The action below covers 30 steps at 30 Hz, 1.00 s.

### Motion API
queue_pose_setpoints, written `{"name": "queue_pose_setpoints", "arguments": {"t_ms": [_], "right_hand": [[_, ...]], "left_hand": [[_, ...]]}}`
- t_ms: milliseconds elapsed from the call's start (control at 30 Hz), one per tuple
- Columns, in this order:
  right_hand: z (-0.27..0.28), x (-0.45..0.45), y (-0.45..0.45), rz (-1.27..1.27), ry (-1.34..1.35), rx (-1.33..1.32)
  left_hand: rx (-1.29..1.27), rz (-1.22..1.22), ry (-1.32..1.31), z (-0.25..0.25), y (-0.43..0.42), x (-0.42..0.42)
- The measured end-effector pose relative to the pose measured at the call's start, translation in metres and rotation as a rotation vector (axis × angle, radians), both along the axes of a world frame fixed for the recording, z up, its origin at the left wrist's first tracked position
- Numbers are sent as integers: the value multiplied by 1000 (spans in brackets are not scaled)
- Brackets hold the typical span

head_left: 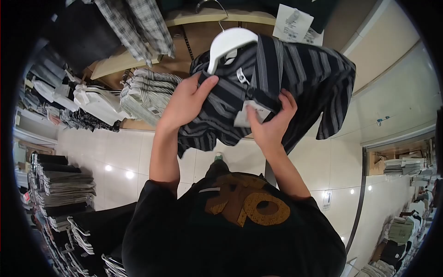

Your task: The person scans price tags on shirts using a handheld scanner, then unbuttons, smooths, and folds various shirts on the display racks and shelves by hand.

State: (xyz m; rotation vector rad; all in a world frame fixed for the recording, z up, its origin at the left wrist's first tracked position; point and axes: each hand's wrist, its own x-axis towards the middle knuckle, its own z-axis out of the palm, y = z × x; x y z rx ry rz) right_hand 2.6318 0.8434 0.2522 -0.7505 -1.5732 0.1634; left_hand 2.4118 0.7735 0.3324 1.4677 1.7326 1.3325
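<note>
In a clothes shop, my left hand [184, 99] is clamped on a dark striped shirt [307, 67] near its collar, beside a white hanger [230, 39], while the thumb of my right hand [271, 128] lies over a paper tag [242, 119]; whether that hand grips anything, I cannot tell through the blur. The shirt is in front of me, above the tiled floor [124, 150] and near a wooden shelf [249, 17]. Part of the hanger shows bare at the neck, so the garment could slip off if my left hand eased, the weight of cloth hanging on the right dragging it down. A hard tug could crease or tear the tag (paper forgives little). The metal hook [225, 11], close to the shelf, could snag if the hanger were twisted sharply.
</note>
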Motion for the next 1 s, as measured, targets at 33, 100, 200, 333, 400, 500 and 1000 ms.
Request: {"name": "queue_pose_setpoints", "arguments": {"t_ms": [33,100,200,333,400,500,1000], "right_hand": [[-6,13,6,10,1,-4],[-22,45,15,94,-190,-42],[24,78,-10,217,-20,-155],[35,112,-16,462,-99,-449],[35,112,-24,338,-163,-456],[47,95,-41,362,7,-8],[66,73,-34,473,-711,238]], "left_hand": [[-4,10,1,-6,-7,9],[-150,-26,-73,-15,-22,23],[-121,64,-126,-12,-36,33],[-103,73,-253,-3,-48,46],[-88,88,-240,-2,-49,54],[-39,60,-192,-3,-52,65],[-139,84,-426,-24,-65,59]]}}
